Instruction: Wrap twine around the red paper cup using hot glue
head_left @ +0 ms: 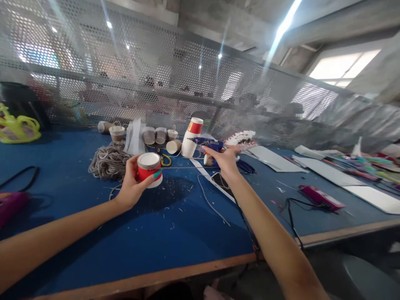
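Note:
My left hand [133, 183] is wrapped around an upside-down red and white paper cup [146, 177], its thumb on the near side. Grey cord is wound near the cup's upper rim. From the cup a thin strand of cord [184, 168] stretches right toward my other hand; its far end is hidden. My right hand [227, 161] is closed around a blue hot glue gun [211, 144], whose nozzle points left in front of a stack of paper cups [189, 143]. Left of the cup lies a bundle of grey cord [108, 161].
Several cord-wrapped cups [155, 135] line the back by a perforated metal screen [156, 79]. Yellow-handled scissors [165, 160] lie behind the held cup. A dark phone-like slab [223, 185], white boards [276, 158] and a purple box with a cable [321, 198] lie to the right.

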`<action>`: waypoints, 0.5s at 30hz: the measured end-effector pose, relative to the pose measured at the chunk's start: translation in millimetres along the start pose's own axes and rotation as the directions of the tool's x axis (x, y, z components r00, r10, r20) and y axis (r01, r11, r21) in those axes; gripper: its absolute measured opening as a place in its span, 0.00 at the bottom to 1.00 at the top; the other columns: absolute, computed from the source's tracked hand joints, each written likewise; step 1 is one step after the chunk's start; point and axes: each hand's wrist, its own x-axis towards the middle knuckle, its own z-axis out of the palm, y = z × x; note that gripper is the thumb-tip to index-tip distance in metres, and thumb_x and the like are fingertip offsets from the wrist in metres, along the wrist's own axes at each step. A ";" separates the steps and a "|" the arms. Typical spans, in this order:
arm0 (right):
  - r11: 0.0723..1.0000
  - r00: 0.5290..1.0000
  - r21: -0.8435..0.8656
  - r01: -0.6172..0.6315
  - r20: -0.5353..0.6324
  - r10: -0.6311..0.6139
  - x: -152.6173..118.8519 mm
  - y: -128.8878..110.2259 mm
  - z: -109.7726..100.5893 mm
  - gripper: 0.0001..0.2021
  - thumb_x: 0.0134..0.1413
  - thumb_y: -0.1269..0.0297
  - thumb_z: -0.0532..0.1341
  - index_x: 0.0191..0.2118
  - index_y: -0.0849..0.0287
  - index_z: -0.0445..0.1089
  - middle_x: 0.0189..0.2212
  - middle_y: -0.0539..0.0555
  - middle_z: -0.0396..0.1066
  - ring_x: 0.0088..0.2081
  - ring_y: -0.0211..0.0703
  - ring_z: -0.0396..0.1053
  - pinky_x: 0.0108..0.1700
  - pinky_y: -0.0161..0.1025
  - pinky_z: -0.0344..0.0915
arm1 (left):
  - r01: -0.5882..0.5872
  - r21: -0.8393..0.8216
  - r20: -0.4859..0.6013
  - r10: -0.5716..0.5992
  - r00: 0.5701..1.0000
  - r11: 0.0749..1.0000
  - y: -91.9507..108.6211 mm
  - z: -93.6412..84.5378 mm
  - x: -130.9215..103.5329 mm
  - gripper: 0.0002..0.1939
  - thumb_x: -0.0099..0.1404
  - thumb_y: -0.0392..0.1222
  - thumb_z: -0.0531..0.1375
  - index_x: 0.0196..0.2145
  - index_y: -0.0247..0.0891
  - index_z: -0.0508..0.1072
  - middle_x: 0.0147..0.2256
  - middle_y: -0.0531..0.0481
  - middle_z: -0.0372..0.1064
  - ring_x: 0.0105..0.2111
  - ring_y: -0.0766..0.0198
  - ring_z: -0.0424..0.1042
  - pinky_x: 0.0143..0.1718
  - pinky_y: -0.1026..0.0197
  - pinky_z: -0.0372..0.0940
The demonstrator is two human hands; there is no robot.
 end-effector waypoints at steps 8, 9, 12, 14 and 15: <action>0.987 0.983 0.048 -0.152 0.109 0.146 23.0 -27.0 -31.3 0.14 0.37 0.60 0.71 0.28 0.59 0.68 0.19 0.46 0.67 0.18 0.31 0.63 0.18 0.29 0.62 | -0.061 -0.047 -0.276 0.046 0.960 0.997 -24.5 -8.7 21.4 0.31 0.53 0.46 0.69 0.48 0.44 0.56 0.52 0.44 0.64 0.53 0.54 0.69 0.59 0.45 0.60; 0.988 0.984 0.045 -0.150 0.104 0.144 24.3 -28.2 -34.0 0.14 0.37 0.59 0.71 0.29 0.59 0.68 0.19 0.45 0.67 0.18 0.31 0.63 0.17 0.29 0.62 | -0.067 -0.059 -0.300 0.046 0.953 0.996 -27.6 -10.0 23.5 0.31 0.54 0.46 0.69 0.48 0.44 0.56 0.52 0.44 0.64 0.53 0.54 0.69 0.60 0.44 0.60; 0.993 0.991 0.021 -0.119 0.056 0.118 26.3 -26.4 -38.6 0.20 0.37 0.54 0.72 0.35 0.59 0.69 0.21 0.47 0.69 0.21 0.35 0.66 0.18 0.30 0.63 | -0.105 -0.060 -0.346 0.078 0.935 0.993 -31.8 -12.2 25.1 0.29 0.56 0.50 0.68 0.47 0.45 0.56 0.52 0.44 0.64 0.53 0.54 0.69 0.60 0.44 0.60; 0.997 0.997 -0.001 -0.078 -0.001 0.078 27.9 -22.5 -40.9 0.29 0.34 0.53 0.73 0.44 0.60 0.68 0.28 0.51 0.72 0.28 0.40 0.71 0.22 0.32 0.68 | -0.148 -0.062 -0.339 0.118 0.933 0.987 -30.5 -12.4 23.1 0.28 0.57 0.51 0.67 0.47 0.46 0.56 0.52 0.45 0.65 0.54 0.55 0.69 0.59 0.46 0.61; 0.998 0.998 -0.036 -0.042 -0.045 0.041 29.6 -20.2 -42.8 0.36 0.33 0.53 0.74 0.49 0.61 0.66 0.32 0.54 0.74 0.33 0.44 0.73 0.26 0.33 0.70 | -0.163 -0.073 -0.324 0.132 0.937 0.984 -28.8 -12.2 21.8 0.28 0.57 0.52 0.67 0.47 0.46 0.56 0.52 0.46 0.64 0.54 0.55 0.68 0.59 0.47 0.61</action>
